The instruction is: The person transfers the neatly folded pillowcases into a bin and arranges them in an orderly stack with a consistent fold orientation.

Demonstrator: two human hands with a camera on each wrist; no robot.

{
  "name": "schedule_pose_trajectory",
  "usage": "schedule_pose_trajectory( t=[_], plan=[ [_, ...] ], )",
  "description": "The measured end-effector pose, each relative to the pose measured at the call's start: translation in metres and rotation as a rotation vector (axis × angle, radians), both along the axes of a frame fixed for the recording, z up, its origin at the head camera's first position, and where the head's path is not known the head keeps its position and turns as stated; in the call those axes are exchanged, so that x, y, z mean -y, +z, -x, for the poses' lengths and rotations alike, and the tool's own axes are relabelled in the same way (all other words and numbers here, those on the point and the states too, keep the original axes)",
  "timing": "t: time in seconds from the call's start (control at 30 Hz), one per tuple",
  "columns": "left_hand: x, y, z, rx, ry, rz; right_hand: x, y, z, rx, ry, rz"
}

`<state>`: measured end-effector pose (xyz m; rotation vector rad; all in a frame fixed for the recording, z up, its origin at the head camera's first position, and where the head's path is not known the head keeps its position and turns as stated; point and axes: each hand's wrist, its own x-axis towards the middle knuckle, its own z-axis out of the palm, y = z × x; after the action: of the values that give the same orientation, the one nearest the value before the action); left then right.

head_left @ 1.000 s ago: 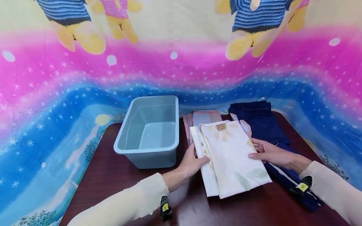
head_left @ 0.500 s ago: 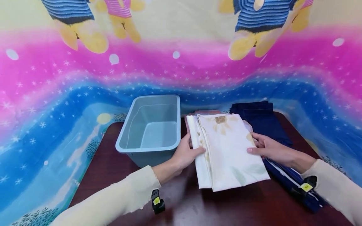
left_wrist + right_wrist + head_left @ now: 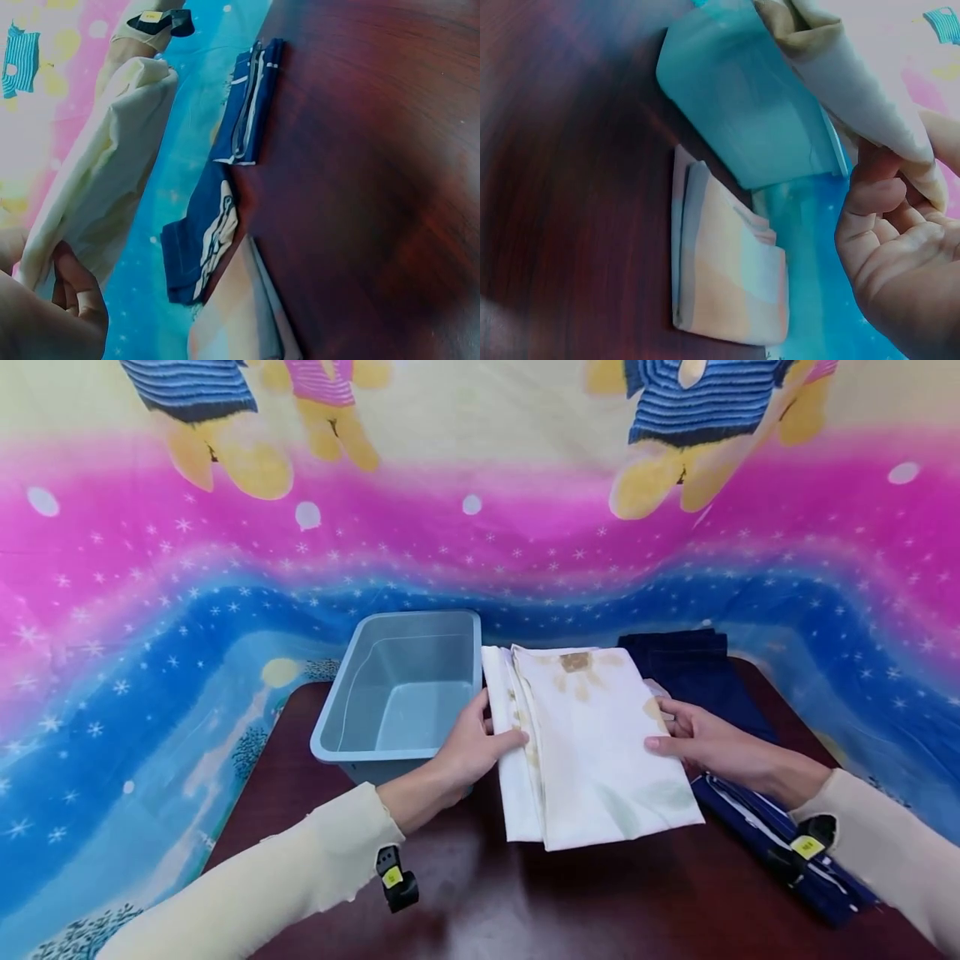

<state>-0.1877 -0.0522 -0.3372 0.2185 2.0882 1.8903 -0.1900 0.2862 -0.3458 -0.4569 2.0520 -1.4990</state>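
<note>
A folded white cloth (image 3: 600,752) with a faded brown and green flower print is held up over the table by both hands. My left hand (image 3: 468,745) pinches its left edge, thumb on top and fingers underneath. At the opposite edge my right hand (image 3: 716,745) grips it the same way. In the right wrist view, the right hand's fingers (image 3: 874,196) curl under the cloth's edge. The left wrist view shows the left fingers (image 3: 79,289) bent beneath the cloth. Beyond the left hand stands a grey-blue plastic tub (image 3: 393,755) with nothing in it.
A folded plaid cloth (image 3: 735,270) lies on the dark wooden table (image 3: 480,902), hidden behind the white cloth in the head view. Folded navy garments (image 3: 693,681) lie at the right, one with white trim (image 3: 251,105). A printed curtain (image 3: 465,552) hangs behind the table.
Both hands have raised the white cloth and shifted it left, toward the tub. It now covers the plaid cloth in the head view. The grip is unchanged.
</note>
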Motion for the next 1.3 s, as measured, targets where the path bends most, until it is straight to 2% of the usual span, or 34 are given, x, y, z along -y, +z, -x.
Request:
schedule_pose_trajectory(
  t=[0.23,0.4,0.6,0.9,1.13,1.3],
  plan=[
    [0.012,0.010,0.006,0.021,-0.012,0.026,0.009,0.005,0.003,-0.004,-0.028,-0.019],
    [0.019,0.015,0.010,0.009,-0.011,0.041,0.018,0.008,0.005,-0.022,-0.057,-0.046],
    [0.031,0.021,0.015,0.009,-0.006,0.071,0.028,0.012,0.006,-0.034,-0.051,-0.041],
    [0.046,0.030,0.024,0.020,-0.053,0.090,0.040,0.019,0.008,-0.052,-0.068,-0.072],
    [0.057,0.039,0.028,0.018,-0.046,0.130,0.053,0.022,0.015,-0.080,-0.041,-0.005],
    [0.068,0.041,0.034,-0.002,-0.066,0.147,0.061,0.025,0.020,-0.097,-0.061,-0.032]
  ],
)
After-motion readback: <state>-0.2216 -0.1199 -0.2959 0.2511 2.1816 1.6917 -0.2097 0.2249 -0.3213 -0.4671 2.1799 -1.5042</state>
